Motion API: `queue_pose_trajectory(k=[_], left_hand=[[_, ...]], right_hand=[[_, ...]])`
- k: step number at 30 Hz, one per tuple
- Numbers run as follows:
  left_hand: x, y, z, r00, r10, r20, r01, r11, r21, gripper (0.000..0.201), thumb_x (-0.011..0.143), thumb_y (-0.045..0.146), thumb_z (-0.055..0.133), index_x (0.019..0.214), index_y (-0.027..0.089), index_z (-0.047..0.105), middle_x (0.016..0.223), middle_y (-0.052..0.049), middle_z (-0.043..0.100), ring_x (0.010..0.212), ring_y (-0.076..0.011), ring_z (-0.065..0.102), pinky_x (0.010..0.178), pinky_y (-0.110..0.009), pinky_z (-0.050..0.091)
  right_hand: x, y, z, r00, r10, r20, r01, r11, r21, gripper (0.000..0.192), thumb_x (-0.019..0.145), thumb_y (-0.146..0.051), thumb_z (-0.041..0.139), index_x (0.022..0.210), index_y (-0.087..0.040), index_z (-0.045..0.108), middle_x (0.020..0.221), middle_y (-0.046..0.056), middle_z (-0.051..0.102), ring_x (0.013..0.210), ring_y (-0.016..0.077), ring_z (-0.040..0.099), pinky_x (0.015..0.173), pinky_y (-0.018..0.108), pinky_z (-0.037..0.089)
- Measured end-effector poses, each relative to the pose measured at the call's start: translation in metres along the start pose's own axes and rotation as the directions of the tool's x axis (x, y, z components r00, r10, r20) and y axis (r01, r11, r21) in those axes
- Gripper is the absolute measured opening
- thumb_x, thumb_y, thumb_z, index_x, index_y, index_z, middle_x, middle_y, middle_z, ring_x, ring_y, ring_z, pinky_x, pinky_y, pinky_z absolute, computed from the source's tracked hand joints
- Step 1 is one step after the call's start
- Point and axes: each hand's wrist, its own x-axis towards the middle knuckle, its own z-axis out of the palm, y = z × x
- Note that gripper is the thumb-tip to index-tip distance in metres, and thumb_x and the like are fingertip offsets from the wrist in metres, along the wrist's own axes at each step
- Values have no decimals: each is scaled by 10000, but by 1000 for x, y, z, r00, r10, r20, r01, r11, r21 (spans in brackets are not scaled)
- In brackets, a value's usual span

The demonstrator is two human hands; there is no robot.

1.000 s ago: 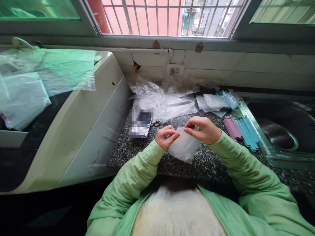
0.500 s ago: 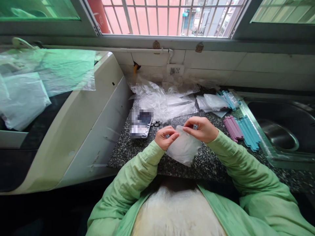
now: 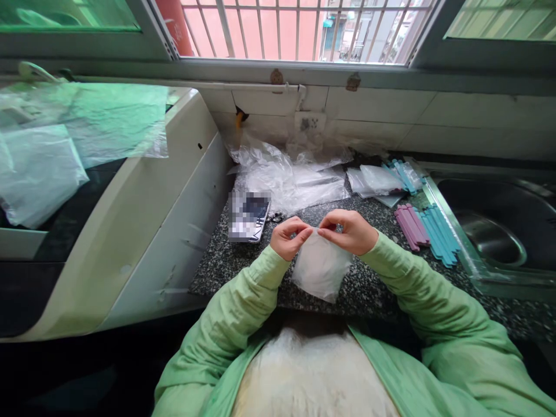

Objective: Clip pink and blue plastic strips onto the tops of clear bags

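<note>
A small translucent plastic bag point(image 3: 322, 267) hangs by its top edge between my two hands, over the front of the speckled dark counter point(image 3: 256, 272). My left hand point(image 3: 289, 236) is closed, pinching the bag's upper left part between thumb and forefinger. On the other side, my right hand point(image 3: 351, 230) pinches the same top edge, its fingertips close to those of the left. Beyond my left hand lies a phone point(image 3: 254, 217), partly pixelated, with a dark chain or cord point(image 3: 275, 218) beside it.
Crumpled clear plastic point(image 3: 286, 176) covers the counter's back. Flat packets point(image 3: 377, 179), pink strips point(image 3: 410, 226) and blue strips point(image 3: 438, 234) lie to the right, before a metal sink point(image 3: 490, 243). A large pale machine point(image 3: 174, 197) stands left, with plastic bags point(image 3: 43, 174) on top.
My right hand has moved slightly left and down, and my left hand slightly left, both still pinching the bag. The bag now hangs a little lower.
</note>
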Motion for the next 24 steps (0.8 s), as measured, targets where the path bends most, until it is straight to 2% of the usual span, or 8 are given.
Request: queue_pose_trajectory(k=[7,16,24], left_hand=[[1,5,-3,999,-34,-15,35,999,13,249,735,353,586,617,134,597,577,2,510,547,-81,449,521,-222,363],[6,12,-9,985,-93,-142,89,995,-39,286,700,396,610,588,135,581,547,18,500,522,-71,456,495,-201,367],[7,14,-9,975,-110,-193,103,994,-47,289,670,400,634,568,134,589,539,17,498,508,-69,457,474,-191,363]], right_hand=[[2,7,2,999,34,11,-35,996,84,206,726,-325,571,695,-125,608,623,34,602,572,95,505,563,233,421],[0,14,-9,989,79,126,-93,990,106,178,732,-281,548,670,-124,603,595,19,588,553,81,487,547,226,415],[0,16,-7,991,83,106,-93,991,97,155,730,-253,526,654,-133,587,578,6,561,540,77,461,532,221,393]])
